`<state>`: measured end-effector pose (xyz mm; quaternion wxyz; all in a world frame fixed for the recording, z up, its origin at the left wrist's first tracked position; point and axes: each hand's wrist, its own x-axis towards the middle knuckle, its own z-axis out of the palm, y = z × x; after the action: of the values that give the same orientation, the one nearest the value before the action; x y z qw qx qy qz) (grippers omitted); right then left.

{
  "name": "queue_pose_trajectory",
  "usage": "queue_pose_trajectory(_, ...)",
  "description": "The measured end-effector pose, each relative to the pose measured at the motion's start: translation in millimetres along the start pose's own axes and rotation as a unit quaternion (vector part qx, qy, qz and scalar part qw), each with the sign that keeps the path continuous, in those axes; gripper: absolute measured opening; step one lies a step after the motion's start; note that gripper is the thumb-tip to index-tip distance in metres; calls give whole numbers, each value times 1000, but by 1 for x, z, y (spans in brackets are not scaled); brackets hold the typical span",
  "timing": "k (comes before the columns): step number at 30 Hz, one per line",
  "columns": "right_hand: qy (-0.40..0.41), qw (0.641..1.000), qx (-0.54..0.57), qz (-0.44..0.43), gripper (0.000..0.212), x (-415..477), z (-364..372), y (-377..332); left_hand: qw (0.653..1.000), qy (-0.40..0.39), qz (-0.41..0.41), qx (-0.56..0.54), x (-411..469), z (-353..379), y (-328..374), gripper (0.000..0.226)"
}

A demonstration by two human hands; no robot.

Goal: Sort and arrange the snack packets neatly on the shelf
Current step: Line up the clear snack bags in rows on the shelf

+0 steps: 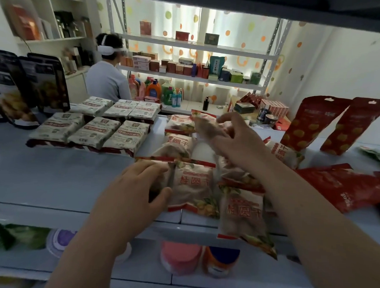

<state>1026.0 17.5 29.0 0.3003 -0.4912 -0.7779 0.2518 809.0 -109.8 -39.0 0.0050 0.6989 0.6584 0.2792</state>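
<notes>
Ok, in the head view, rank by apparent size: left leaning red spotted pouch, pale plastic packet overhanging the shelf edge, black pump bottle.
1. Left leaning red spotted pouch and overhanging pale plastic packet: alike; packet nearer, so unranked.
2. Black pump bottle: smallest, farthest.

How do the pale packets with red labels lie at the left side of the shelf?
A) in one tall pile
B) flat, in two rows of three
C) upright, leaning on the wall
B: the pale packets lie flat on the shelf in two rows of three, side by side.
</notes>
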Motion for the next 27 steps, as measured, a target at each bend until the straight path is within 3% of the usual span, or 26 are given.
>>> queue_pose_trajectory(4, 35, 992, 74, 94, 61, 14, -13, -6, 999, 9, 33, 22, 3, -2, 6, 46)
queue_pose_trajectory(8, -31, 987, -48, 149, 70, 38, -6, -19, 994, -11, 106, 14, 20, -8, 22, 42)
queue_pose_trajectory(11, -51, 970, -206, 120, 71, 53, 7, -19, 990, -46, 128, 41, 52, -11, 22, 38)
queue_pose_trajectory(15, -87, 945, -298, 100, 73, 56, 17, -15, 984, -99, 107, 100, 102, -8, 13, 35)
queue_pose_trajectory(20, -69, 966, -250, -2, 28, 54, -6, -3, 968, -180, 111, 138, 129, -1, 1, 34)
queue_pose_trajectory(23, -93, 956, -271, -56, 28, 53, -20, 7, 964, -179, 123, 154, 133, 1, -3, 39)
queue_pose_trajectory(27, -141, 943, -295, -58, 36, 55, -19, 19, 961, -175, 130, 169, 135, 1, -5, 39)
